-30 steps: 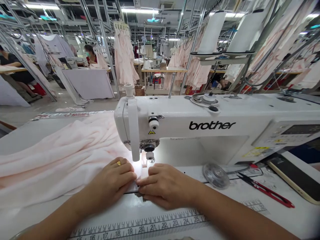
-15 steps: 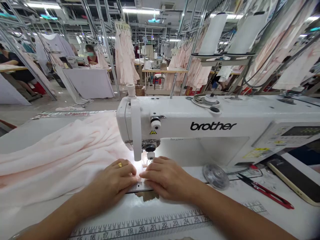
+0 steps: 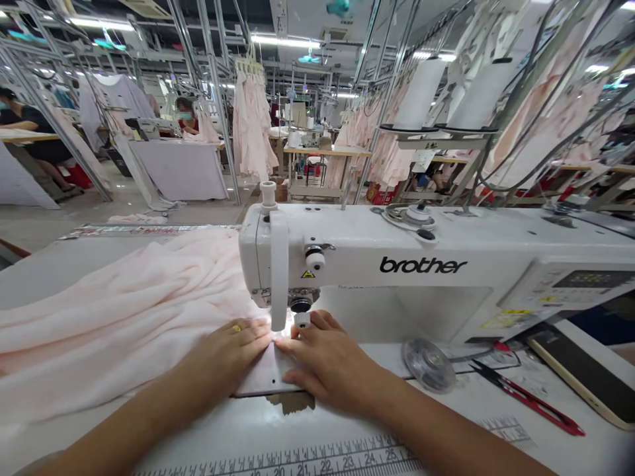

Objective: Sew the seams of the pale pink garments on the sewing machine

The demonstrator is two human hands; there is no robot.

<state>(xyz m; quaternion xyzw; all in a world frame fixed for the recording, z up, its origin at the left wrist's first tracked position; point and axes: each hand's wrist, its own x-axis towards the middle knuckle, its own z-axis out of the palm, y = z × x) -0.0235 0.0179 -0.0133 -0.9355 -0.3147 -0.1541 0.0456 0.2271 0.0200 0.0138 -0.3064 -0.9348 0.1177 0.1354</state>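
so, both hands flat at the needle

your left hand (image 3: 223, 360) lies palm down on the pale pink fabric (image 3: 119, 317), fingers extended and pressing, not clenched. your right hand (image 3: 327, 360) rests palm down just before the presser foot (image 3: 301, 320), fingers spread and released on the fabric. the fabric passes beneath the foot of the brother sewing machine (image 3: 421, 264), its bulk heaped left across the white table (image 3: 64, 271).

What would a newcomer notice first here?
The white Brother sewing machine fills the right foreground. In front of its needle, the left hand and right hand rest on pale pink fabric, which spreads across the table to the left. Beyond the machine, pink garments hang in long rows.
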